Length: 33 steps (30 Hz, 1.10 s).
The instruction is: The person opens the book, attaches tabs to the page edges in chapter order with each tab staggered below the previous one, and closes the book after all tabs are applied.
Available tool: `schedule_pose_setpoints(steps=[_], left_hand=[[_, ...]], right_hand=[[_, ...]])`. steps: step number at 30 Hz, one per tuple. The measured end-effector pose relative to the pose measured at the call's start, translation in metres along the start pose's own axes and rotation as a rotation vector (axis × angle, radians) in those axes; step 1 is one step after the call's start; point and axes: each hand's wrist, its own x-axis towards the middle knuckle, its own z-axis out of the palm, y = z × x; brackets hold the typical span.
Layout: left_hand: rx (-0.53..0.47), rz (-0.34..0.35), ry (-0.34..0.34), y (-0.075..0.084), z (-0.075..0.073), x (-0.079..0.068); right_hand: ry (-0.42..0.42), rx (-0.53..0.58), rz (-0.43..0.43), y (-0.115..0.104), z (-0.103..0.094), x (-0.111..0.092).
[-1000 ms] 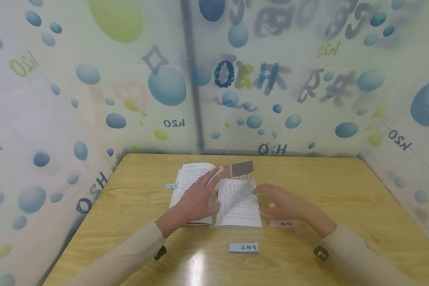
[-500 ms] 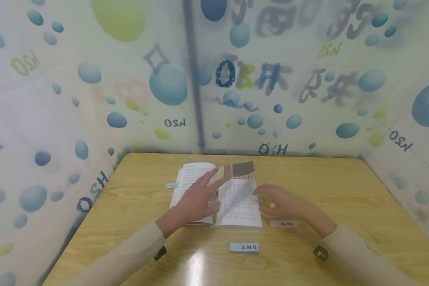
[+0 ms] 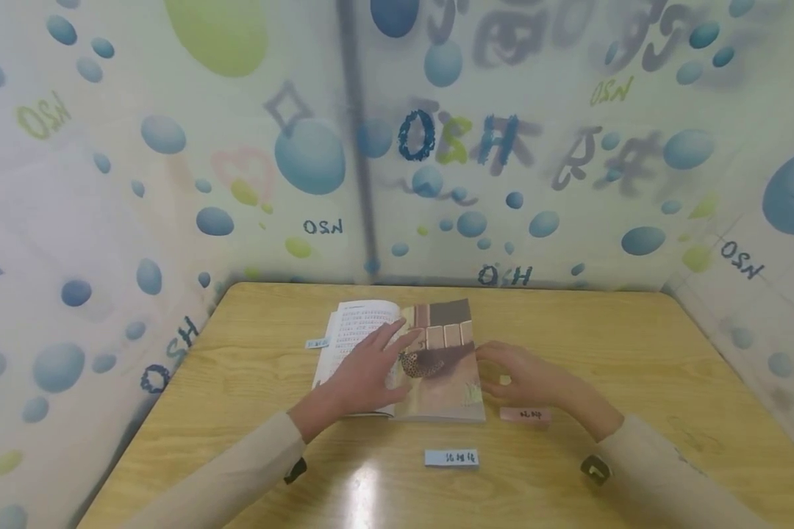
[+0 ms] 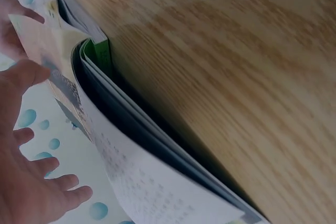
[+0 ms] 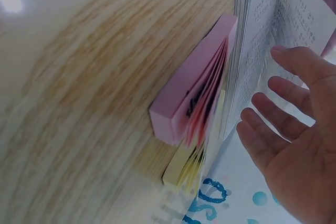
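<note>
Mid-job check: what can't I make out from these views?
- Left page text: too small, head view.
- That page's lower part: under the left hand, head view.
- Yellow sticky notes: mostly behind the right hand, head view.
- Pink sticky notes' writing: too blurred, right wrist view.

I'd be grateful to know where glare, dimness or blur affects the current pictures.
Head view: a bright streak of glare on the table at the bottom, and print on the book too small to read; left wrist view: dim, with the book's print blurred; right wrist view: also dim, with glare in the upper left corner.
</note>
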Motion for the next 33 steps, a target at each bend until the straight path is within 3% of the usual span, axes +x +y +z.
schedule_pose_setpoints(steps=[5, 9, 13, 19, 27, 33], left_hand=[[0.014, 0.02, -0.096, 0.001, 0.006, 0.001], [0.018, -0.014, -0.182, 0.004, 0.008, -0.002], [0.033, -0.04, -0.246, 0.005, 0.007, -0.006], [0.021, -0.044, -0.265, 0.006, 0.006, -0.007], [0.016, -0.063, -0.293, 0.006, 0.006, -0.007], [0.037, -0.083, -0.313, 0.006, 0.008, -0.004]], right_hand=[[0.029, -0.026, 0.048, 0.001, -0.001, -0.002], [0.063, -0.038, 0.082, 0.001, -0.003, -0.003], [0.035, -0.016, 0.082, -0.001, 0.001, 0.001], [-0.069, -0.005, 0.028, -0.007, 0.017, 0.007], [-0.154, -0.017, 0.093, -0.016, 0.023, 0.009], [-0.173, -0.026, 0.108, -0.018, 0.023, 0.009]])
